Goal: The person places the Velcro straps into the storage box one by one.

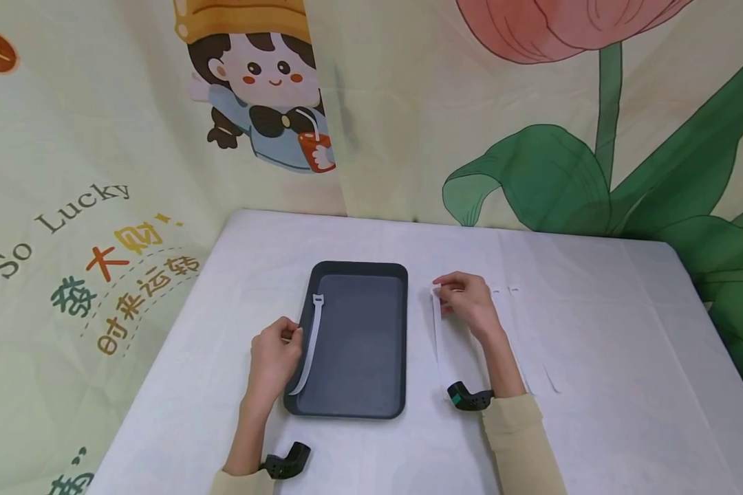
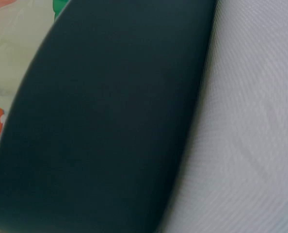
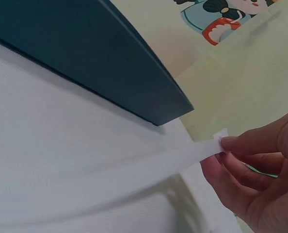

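Note:
A dark grey tray (image 1: 362,344) lies on the table, and inside it along the left side is a white cable strap (image 1: 315,337), slightly bent, with a wide notched head at the far end. My left hand (image 1: 275,357) is at the tray's left rim with thumb and index finger pinching it; the left wrist view mostly shows the tray's outer wall (image 2: 100,111). To the right of the tray, my right hand (image 1: 467,302) pinches the head end of another white cable strap (image 3: 149,170). That strap's length trails down toward the near side of the table.
More white straps (image 1: 514,290) lie on the white tablecloth (image 1: 613,357) beyond the right hand, hard to make out against it. A printed cloth backdrop (image 1: 396,124) hangs behind the table's far edge. Both wrists wear black camera mounts (image 1: 287,460).

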Motion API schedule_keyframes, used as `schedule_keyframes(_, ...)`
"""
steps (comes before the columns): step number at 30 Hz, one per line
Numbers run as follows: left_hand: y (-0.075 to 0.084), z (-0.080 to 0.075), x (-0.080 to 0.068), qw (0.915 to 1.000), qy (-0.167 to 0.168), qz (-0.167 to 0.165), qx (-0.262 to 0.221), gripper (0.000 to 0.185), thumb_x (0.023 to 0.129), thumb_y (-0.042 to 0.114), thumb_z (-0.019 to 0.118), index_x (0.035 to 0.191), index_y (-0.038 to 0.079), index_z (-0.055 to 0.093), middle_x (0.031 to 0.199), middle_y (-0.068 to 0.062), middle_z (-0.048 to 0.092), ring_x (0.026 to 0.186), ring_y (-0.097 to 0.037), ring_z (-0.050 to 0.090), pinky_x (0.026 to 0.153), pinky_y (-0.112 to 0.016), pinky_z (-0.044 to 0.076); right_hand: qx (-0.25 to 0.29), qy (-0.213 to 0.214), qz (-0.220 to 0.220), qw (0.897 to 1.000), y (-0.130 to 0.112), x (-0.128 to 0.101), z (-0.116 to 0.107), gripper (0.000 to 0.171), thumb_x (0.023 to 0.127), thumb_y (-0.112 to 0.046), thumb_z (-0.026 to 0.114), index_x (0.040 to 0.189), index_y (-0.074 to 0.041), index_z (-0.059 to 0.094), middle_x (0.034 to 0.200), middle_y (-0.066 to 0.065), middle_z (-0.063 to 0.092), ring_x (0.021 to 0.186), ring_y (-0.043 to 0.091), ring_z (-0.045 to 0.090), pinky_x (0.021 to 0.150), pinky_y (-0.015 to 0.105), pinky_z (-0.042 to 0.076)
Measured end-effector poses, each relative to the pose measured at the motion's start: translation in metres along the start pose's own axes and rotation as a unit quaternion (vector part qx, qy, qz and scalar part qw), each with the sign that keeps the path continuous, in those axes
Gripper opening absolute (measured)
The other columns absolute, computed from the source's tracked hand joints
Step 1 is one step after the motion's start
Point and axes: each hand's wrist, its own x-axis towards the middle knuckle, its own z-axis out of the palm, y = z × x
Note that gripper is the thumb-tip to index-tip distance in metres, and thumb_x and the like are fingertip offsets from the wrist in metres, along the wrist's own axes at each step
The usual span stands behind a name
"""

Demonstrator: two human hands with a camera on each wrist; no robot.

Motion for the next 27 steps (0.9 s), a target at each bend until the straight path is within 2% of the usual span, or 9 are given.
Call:
schedule_keyframes(7,-0.002,-0.001,0.000,0.9999,-0.008,-0.009,-0.001,0.012,0.097,0.004,0.062,0.095,-0.004,0.071,0.088,-0.019,0.074,0.078,-0.029,0.071,0.064,-0.030,0.051,0.008,-0.004,-0.011,1.000,-0.011,-0.005,-0.005,0.023,0.099,-0.012,0.065,0.119,-0.003,0.072,0.105,0.017,0.069,0.079,0.025,0.066,0.071,0.034,0.062)
schedule_keyframes(27,-0.005,0.000,0.002,0.9999,-0.011,-0.003,-0.003,0.012,0.096,0.004,0.062,0.094,-0.004,0.071,0.086,-0.018,0.074,0.075,-0.027,0.069,0.061,-0.030,0.048,0.045,-0.021,-0.083,0.995,-0.034,-0.014,-0.001,0.025,0.097,-0.008,0.065,0.118,0.004,0.071,0.097,0.017,0.071,0.077,0.024,0.068,0.064,0.034,0.062)
